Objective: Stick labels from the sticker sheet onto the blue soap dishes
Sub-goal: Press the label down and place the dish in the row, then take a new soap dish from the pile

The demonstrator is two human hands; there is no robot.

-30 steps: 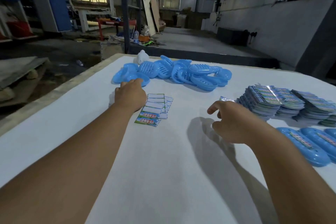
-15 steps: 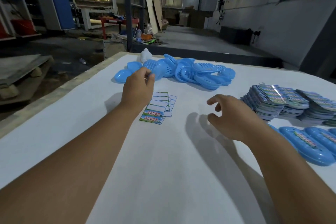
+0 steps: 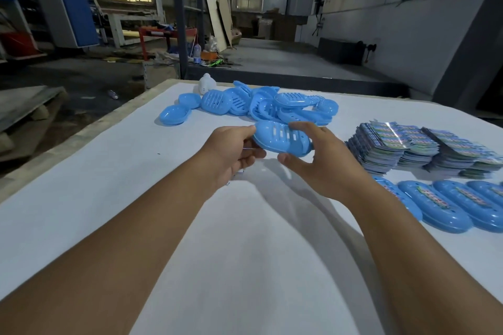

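Blue soap dish (image 3: 281, 137) gripped between left hand (image 3: 231, 152), right hand (image 3: 324, 160), above table (image 3: 109, 177).

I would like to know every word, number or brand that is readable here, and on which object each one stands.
No text is readable in this picture.
Labels on the finished soap dishes: colourful print, too blurred to read.
Stacks of sticker sheets: printed, too small and blurred to read.
Slotted soap dish held by the left hand and right hand: no label or marking visible.
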